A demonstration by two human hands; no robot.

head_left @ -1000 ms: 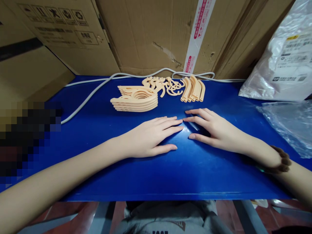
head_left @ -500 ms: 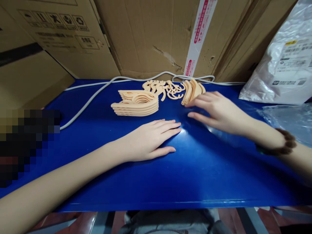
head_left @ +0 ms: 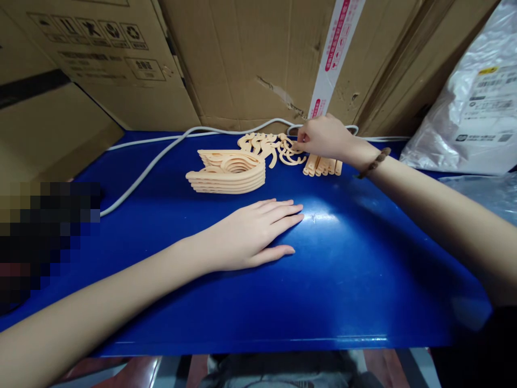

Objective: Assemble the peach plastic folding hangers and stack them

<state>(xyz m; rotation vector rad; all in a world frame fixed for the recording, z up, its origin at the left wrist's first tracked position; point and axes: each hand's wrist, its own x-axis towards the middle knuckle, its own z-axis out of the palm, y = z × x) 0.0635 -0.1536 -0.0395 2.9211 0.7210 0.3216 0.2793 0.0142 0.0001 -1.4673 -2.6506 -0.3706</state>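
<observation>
Glossy blue table [head_left: 258,307]. Left grip [head_left: 246,234] flat on it. Beyond left grip: nested beige plastic stack [head_left: 228,180], white cable [head_left: 141,187]. Left of right grip [head_left: 326,136]: beige hooks [head_left: 265,144]. Partly beneath right grip: beige tubular pieces [head_left: 322,166]. Farther right: plastic mailer [head_left: 464,124], clear film [head_left: 480,191].

On table [head_left: 242,312] — stacked pieces [head_left: 228,182] left, hooks [head_left: 257,144] middle, tubes [head_left: 319,165] right; cable [head_left: 275,120] behind — carton [head_left: 242,64] behind cable.

A white cable [head_left: 117,204] lies near cardboard boxes [head_left: 242,64] and a plastic parcel [head_left: 448,129].
</observation>
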